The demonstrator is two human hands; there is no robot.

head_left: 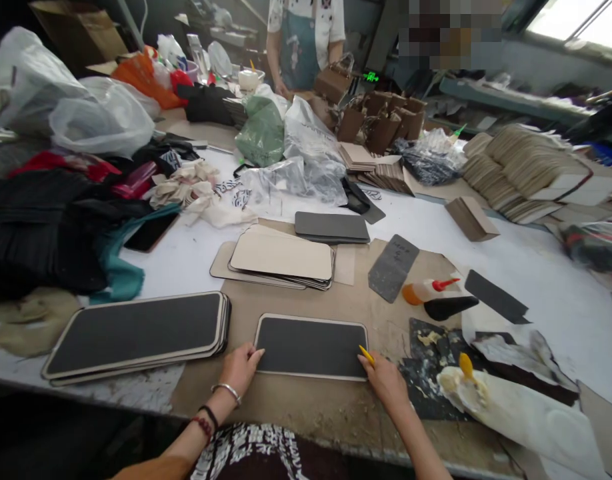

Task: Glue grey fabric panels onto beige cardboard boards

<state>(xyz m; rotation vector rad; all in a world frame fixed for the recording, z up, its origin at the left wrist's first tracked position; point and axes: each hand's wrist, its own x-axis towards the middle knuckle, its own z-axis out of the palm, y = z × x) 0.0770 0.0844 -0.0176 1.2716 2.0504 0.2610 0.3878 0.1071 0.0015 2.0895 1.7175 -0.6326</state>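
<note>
A beige-bordered black panel [311,347] with rounded corners lies flat in front of me. At its left edge my left hand [242,368] is closed, with the thumb and fingertips gripping the lower corner. My right hand [386,381] rests against the right edge, closed around a yellow pointed stick [367,355] whose tip sticks out over the panel. To the left is a stack of similar black panels [141,333]. Behind the panel sits a pile of beige boards [283,253], with dark grey pieces [332,225] beyond it.
On the right are a red-tipped glue bottle [429,290], a black nozzle-shaped object [451,307], and a glue-smeared white container [521,407] holding a yellow tool. A phone [152,232], plastic bags [311,150] and cardboard stacks [531,167] surround the work area. Another person [303,47] stands opposite.
</note>
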